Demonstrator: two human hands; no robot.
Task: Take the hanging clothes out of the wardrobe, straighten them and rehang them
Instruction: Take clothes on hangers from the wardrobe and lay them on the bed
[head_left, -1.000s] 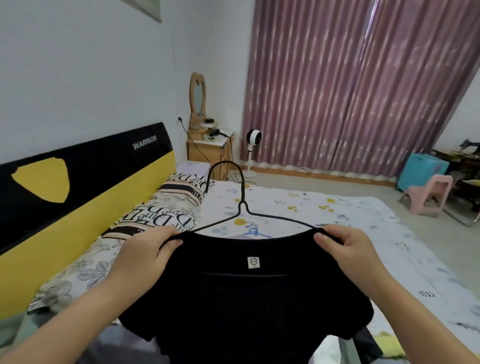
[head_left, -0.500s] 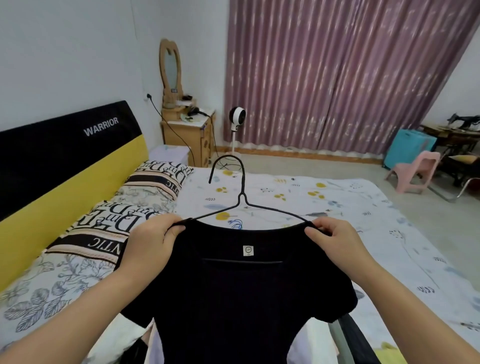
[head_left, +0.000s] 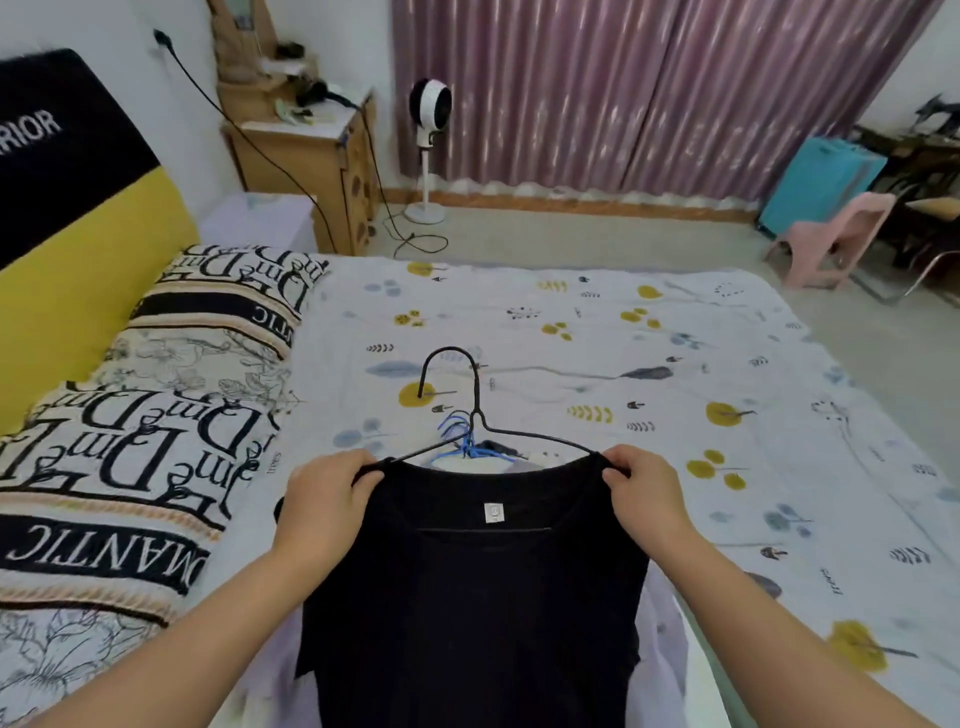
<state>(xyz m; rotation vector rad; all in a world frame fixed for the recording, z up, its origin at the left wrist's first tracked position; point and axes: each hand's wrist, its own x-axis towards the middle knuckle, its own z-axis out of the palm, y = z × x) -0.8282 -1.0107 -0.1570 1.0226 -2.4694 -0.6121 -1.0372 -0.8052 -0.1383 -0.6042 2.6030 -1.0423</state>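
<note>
Two pillows with black lettering lie along the left edge, below the yellow and black headboard. Left hand, lower centre, fingers curled tight over the left shoulder of the black shirt. Shirt hangs on a black wire hanger, hook up, mid-frame over the patterned bed sheet. Right hand pinches the right shoulder. Pink chair upper right.
</note>
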